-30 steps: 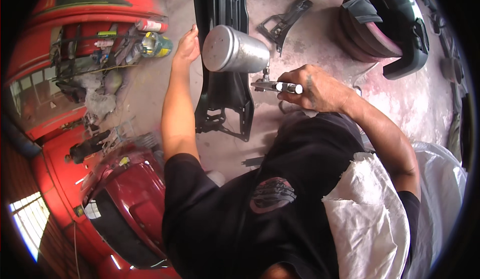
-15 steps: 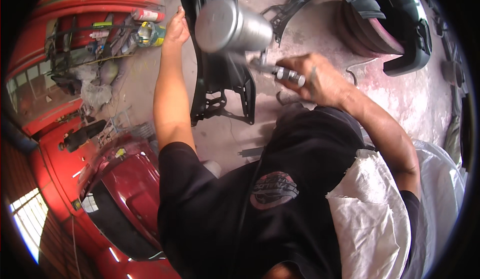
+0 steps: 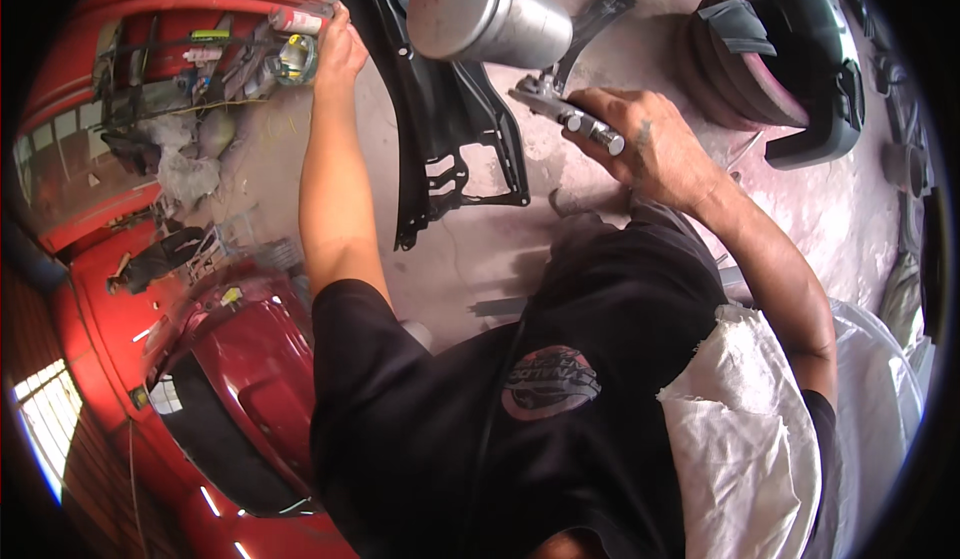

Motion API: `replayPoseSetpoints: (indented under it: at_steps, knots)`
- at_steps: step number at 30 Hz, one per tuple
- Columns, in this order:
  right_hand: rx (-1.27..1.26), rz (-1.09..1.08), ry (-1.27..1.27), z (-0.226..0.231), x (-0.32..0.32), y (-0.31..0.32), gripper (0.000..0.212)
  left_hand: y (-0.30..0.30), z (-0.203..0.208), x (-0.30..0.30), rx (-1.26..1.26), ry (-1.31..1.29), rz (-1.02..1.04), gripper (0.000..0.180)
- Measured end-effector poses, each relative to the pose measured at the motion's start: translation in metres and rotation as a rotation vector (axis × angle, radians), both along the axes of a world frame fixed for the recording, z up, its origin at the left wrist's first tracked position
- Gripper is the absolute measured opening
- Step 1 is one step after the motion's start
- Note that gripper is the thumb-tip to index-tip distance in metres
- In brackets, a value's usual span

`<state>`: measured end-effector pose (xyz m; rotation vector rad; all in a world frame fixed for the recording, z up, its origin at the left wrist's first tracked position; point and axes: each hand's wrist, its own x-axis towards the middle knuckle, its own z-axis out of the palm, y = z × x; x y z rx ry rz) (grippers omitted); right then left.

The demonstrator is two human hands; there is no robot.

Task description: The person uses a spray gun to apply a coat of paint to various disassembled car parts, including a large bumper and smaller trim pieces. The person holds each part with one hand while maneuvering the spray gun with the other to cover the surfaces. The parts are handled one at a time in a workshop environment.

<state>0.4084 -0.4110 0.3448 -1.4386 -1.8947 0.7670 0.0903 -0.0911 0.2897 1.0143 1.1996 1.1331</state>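
Observation:
My right hand (image 3: pixel 650 139) is closed round the handle of a metal spray gun (image 3: pixel 570 119), whose big silver cup (image 3: pixel 490 14) sits on top. The gun's nozzle faces left, over a long black car body panel (image 3: pixel 455 119) with cut-out openings at its near end. The cup covers part of the panel. At the panel's far left edge, my left hand (image 3: pixel 342 51) has its fingers curled and seems to grip that edge; the exact contact is hard to see.
A black bumper (image 3: pixel 835 109) lies at the far right beside a round, dusty pinkish piece (image 3: pixel 740 69). Another dark bracket (image 3: pixel 595 29) rests beyond the cup. A shelf of tools and cans (image 3: pixel 200 69) stands left, above a dark red car hood (image 3: pixel 255 379).
The panel has turned, its near right corner rising in the picture. My left hand has shifted slightly left, and the spray gun has moved up and to the right.

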Motion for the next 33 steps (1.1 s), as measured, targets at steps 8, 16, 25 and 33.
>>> replayPoseSetpoints:
  at_steps: [8, 16, 25, 33]
  knots:
    - [-0.235, 0.236, -0.024, -0.042, -0.005, -0.028, 0.020, 0.036, -0.026, -0.031, 0.011, -0.098, 0.000, 0.027]
    - [-0.239, 0.160, 0.085, -0.018, -0.017, -0.019, 0.023, 0.044, -0.023, -0.048, 0.043, -0.059, 0.128, 0.027]
    - [-0.147, 0.206, 0.042, -0.030, -0.035, -0.021, 0.032, 0.008, 0.029, -0.019, -0.031, -0.138, 0.082, 0.046]
    - [-0.219, 0.404, 0.009, -0.043, -0.033, -0.032, 0.035, 0.042, 0.015, -0.045, 0.050, -0.200, 0.097, 0.055]
